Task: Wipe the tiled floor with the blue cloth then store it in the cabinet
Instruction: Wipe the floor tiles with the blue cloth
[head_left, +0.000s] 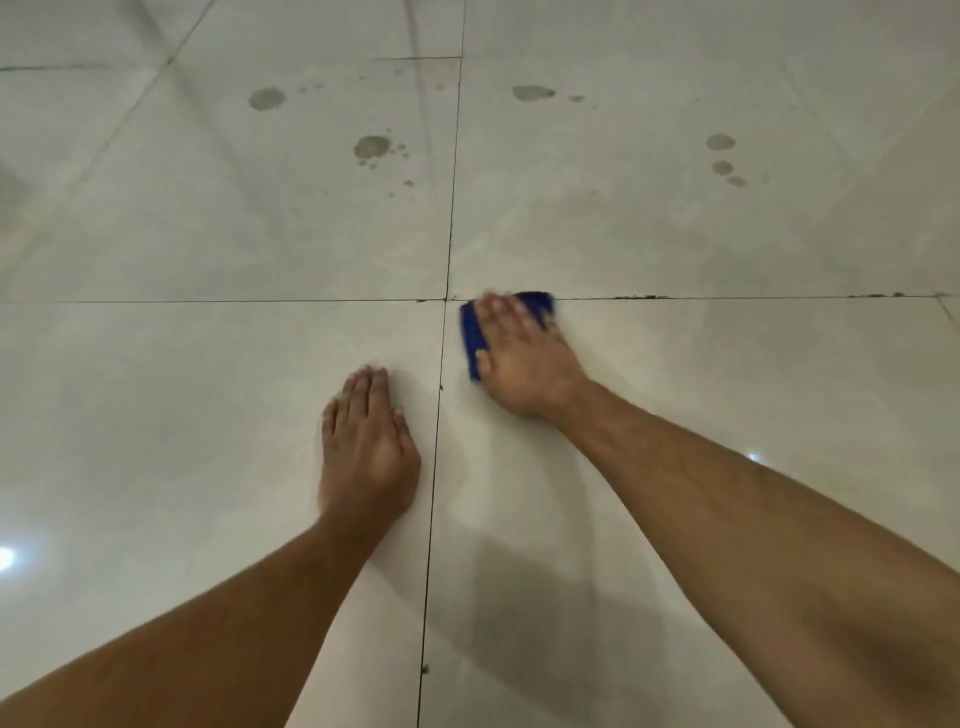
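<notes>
The blue cloth lies flat on the pale tiled floor, just right of where the grout lines cross. My right hand presses down on it with straight fingers and hides most of it; blue shows at the left side and past the fingertips. My left hand rests flat on the tile to the left of the vertical grout line, fingers together, holding nothing. The cabinet is out of view.
Dark wet spots dot the tiles farther ahead, with more of these spots off to the right. Grout lines run across and away from me. Bright light glints off the floor at the left edge.
</notes>
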